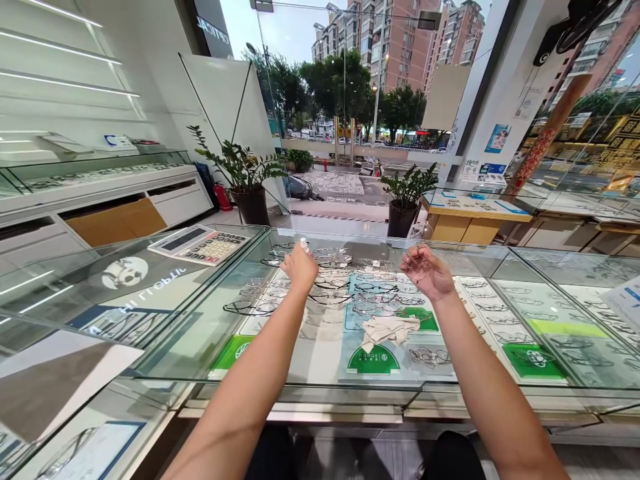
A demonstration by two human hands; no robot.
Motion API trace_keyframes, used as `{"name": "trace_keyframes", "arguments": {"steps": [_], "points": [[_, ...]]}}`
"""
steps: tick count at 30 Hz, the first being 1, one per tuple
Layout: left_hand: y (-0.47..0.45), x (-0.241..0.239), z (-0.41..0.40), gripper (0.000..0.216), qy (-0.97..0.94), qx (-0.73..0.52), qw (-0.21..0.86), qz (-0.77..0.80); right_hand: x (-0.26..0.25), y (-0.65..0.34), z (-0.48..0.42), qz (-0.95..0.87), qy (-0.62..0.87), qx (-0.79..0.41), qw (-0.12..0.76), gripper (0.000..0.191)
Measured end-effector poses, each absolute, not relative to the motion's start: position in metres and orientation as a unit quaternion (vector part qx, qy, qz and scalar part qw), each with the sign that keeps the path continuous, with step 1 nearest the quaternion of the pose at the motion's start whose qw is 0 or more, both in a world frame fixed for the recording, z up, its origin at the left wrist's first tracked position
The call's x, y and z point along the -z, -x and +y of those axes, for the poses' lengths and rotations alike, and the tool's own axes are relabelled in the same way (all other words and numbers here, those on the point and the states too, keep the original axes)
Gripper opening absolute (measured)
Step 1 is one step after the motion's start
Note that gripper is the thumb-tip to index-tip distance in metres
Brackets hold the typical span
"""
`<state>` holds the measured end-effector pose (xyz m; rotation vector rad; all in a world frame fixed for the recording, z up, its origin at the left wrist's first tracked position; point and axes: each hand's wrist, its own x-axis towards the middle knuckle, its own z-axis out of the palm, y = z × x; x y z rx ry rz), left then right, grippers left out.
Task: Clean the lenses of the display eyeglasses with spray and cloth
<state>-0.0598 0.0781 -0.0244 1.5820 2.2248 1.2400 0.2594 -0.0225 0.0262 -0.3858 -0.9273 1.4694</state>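
My left hand (pixel 301 268) is closed over the glass counter around a small bottle with a white top (pixel 303 244); the rest of the bottle is hidden by the fingers. To the right, my right hand (pixel 434 275) is raised above the counter, its fingers pinching a thin-framed pair of glasses (pixel 416 256). Several pairs of glasses (pixel 330 298) lie in rows below and between the hands. A crumpled beige cloth (pixel 387 331) lies nearer to me, left of my right forearm. Another pair of glasses (pixel 429 357) lies close to the cloth.
The glass display counter (pixel 310 393) runs across in front of me, with more frames under the glass at right. A large calculator (pixel 200 245) rests at left. Beyond stand two potted plants (pixel 253 203), a fire extinguisher (pixel 223 197) and a yellow display table (pixel 465 230).
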Motion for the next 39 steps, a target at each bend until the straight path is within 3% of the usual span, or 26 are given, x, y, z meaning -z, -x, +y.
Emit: {"name": "trace_keyframes", "arguments": {"steps": [4, 8, 12, 15, 21, 27, 33, 39], "points": [[0.055, 0.013, 0.077, 0.03, -0.579, -0.508, 0.125, 0.626, -0.026, -0.259, -0.023, -0.415, 0.177, -0.639, 0.623, 0.023], [0.042, 0.004, 0.073, 0.041, -0.586, -0.603, 0.343, 0.419, -0.024, -0.257, -0.021, -0.417, 0.187, -0.636, 0.622, 0.026], [0.025, -0.008, 0.055, 0.055, -0.555, -0.58, 0.504, 0.32, -0.021, -0.249, -0.02, -0.423, 0.222, -0.624, 0.619, 0.028], [0.015, -0.02, 0.036, 0.049, -0.53, -0.526, 0.606, 0.274, -0.018, -0.239, -0.02, -0.449, 0.256, -0.597, 0.613, 0.026], [0.008, -0.03, 0.015, 0.072, -0.511, -0.45, 0.702, 0.207, -0.008, -0.222, -0.021, -0.494, 0.306, -0.55, 0.599, 0.025], [0.003, -0.025, 0.015, 0.069, -0.548, -0.449, 0.669, 0.226, -0.005, -0.213, -0.022, -0.517, 0.329, -0.549, 0.569, 0.029], [-0.009, -0.012, 0.018, 0.045, -0.654, -0.518, 0.463, 0.299, -0.004, -0.206, -0.025, -0.533, 0.335, -0.541, 0.557, 0.031], [-0.015, -0.004, 0.015, 0.047, -0.712, -0.526, 0.315, 0.342, 0.002, -0.201, -0.026, -0.547, 0.327, -0.545, 0.545, 0.026]]}}
